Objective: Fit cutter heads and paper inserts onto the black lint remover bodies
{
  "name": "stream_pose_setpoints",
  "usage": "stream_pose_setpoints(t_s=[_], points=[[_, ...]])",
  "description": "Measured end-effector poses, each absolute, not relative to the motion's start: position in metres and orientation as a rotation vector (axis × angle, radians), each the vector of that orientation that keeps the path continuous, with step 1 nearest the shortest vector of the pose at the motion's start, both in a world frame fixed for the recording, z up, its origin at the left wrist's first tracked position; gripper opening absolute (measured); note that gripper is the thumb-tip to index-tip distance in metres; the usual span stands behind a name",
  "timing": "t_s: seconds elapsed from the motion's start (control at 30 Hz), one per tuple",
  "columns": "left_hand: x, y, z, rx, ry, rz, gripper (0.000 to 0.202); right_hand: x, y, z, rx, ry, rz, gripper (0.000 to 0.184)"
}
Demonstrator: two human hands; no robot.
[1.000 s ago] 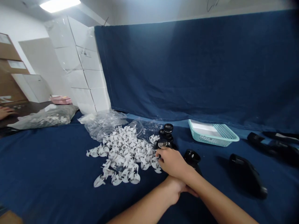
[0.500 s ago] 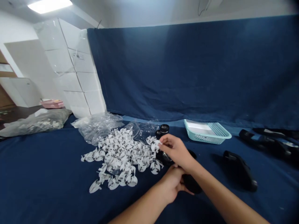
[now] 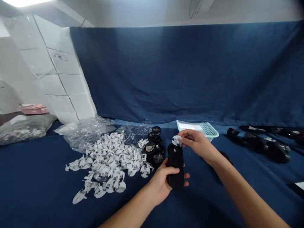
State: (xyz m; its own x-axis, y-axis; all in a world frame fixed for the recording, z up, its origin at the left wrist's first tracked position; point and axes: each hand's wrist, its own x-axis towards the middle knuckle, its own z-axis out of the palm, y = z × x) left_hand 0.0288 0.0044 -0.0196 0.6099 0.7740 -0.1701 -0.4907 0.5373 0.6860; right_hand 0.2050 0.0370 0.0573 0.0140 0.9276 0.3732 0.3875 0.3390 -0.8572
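R hand (image 3: 197,144) pinches white tab (image 3: 176,140) over black bottle (image 3: 175,167), L hand (image 3: 161,182) gripping it.
Risk: bottle tips in L grip, tab slips, drops into tab pile (image 3: 106,164) just beside.

Backdrop: navy cloth backdrop (image 3: 180,69) hanging across the upper frame
Upper left: stacked white cartons (image 3: 57,69) under clear film
Far left: pink tray (image 3: 33,109) beyond a grey plastic sack (image 3: 25,129)
Centre left: crumpled clear plastic bags (image 3: 83,134)
Centre right: teal plastic basket (image 3: 209,129)
Right: black bottles (image 3: 276,151) lying on their sides
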Motion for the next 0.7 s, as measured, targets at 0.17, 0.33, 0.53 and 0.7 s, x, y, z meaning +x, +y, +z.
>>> stream_pose_setpoints(t_s=[0.17,0.33,0.53,0.7], points=[[0.0288,0.0014,-0.0155,0.630,0.513,0.793,0.034,0.1993,0.0385,0.0535,-1.296,-1.746,0.419,0.013],[0.0299,0.0017,-0.0145,0.633,0.534,0.783,0.033,0.2020,0.0389,0.0524,-1.302,-1.876,0.330,0.018],[0.0298,0.0013,-0.0139,0.611,0.550,0.777,0.035,0.1993,0.0374,0.0526,-1.254,-1.971,0.242,0.018],[0.0286,0.0015,-0.0136,0.597,0.539,0.764,0.037,0.1963,0.0362,0.0511,-1.215,-2.018,0.186,0.018]])
